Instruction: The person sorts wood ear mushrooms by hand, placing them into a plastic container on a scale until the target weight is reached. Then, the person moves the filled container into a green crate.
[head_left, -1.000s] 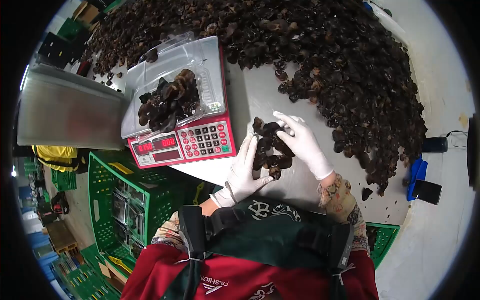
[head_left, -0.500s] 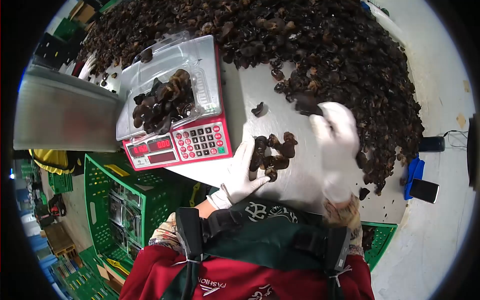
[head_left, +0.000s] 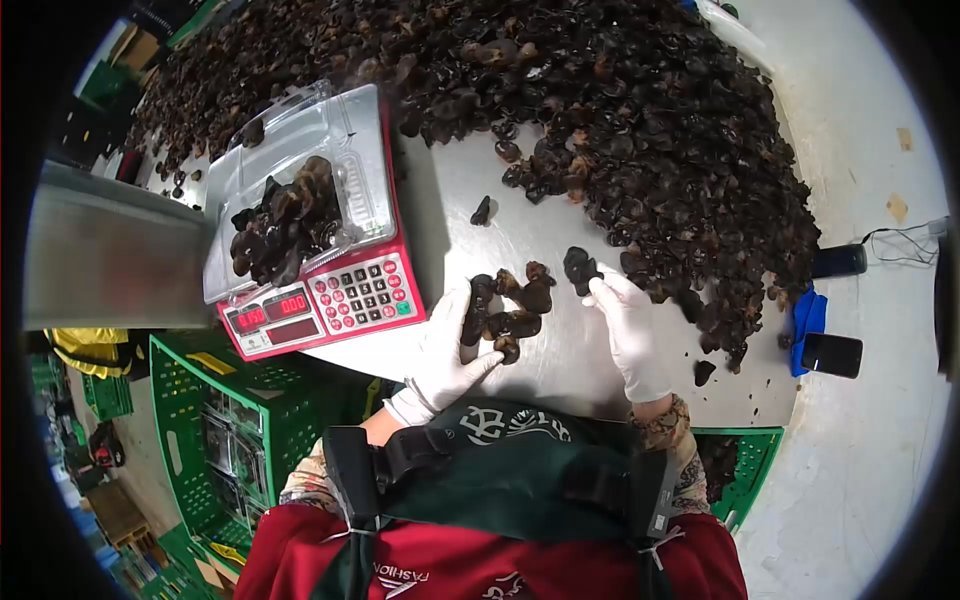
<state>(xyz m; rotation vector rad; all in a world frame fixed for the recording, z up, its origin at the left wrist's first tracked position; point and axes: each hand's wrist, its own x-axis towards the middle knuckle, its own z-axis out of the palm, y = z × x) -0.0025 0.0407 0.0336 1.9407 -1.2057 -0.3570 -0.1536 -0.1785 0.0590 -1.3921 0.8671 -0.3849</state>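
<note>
My left hand (head_left: 440, 350), in a white glove, rests on the metal table (head_left: 440, 225) with fingers stretched out and thumb apart. It curves round the near left side of a small cluster of dark wood ear mushrooms (head_left: 515, 324), touching its edge. My right hand (head_left: 628, 335), also gloved, pinches one dark wood ear mushroom (head_left: 579, 270) just right of that cluster. To the left, a red digital scale (head_left: 405, 270) carries a clear plastic tray (head_left: 365, 195) with a heap of wood ears (head_left: 290, 220) in it. A single wood ear (head_left: 482, 211) lies on the table beyond the cluster.
A large pile of wood ears (head_left: 680, 170) covers the table's far and right parts. A phone (head_left: 832, 355) lies at the right edge, near a black cylinder (head_left: 838, 261). A green crate (head_left: 170, 400) holding clear trays stands below left; another green crate (head_left: 755, 480) is lower right.
My right hand has come back from the pile's edge toward me with a wood ear in its fingers. My left hand stays by the cluster. The whole view has shifted slightly.
</note>
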